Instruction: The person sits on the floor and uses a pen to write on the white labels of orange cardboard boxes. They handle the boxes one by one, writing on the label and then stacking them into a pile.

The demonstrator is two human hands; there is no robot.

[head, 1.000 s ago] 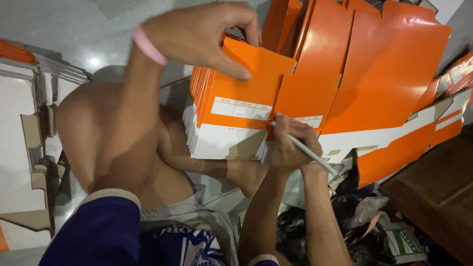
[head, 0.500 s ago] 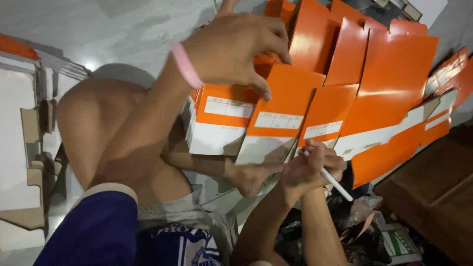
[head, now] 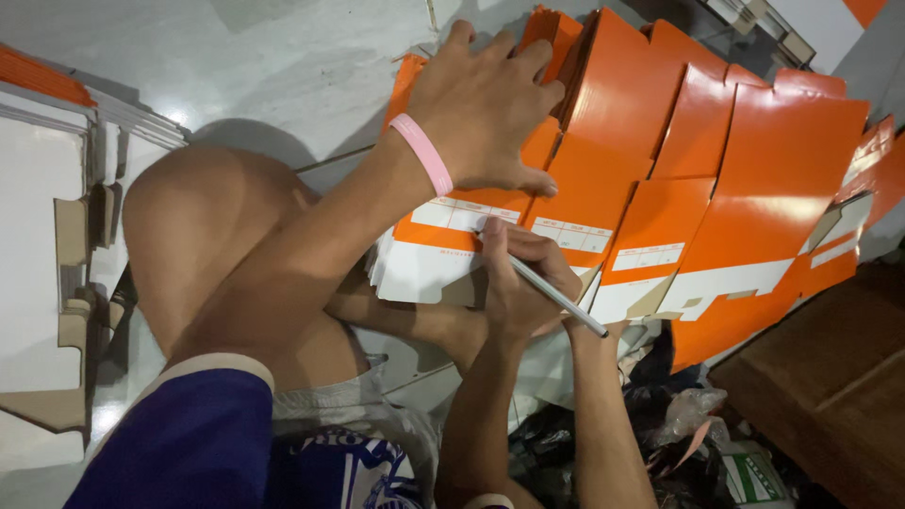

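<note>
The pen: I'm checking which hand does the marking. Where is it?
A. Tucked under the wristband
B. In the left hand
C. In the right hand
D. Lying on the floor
C: the right hand grips the pen, tip at a white label on an orange carton.

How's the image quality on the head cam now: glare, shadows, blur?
Head view: sharp overall, no motion blur on the left hand or the right hand holding the pen; soft sheen on the orange cardboard sheets; a bright glare spot on the grey floor beside the knee, which casts a shadow there; the lower right corner is dark and murky.
</note>
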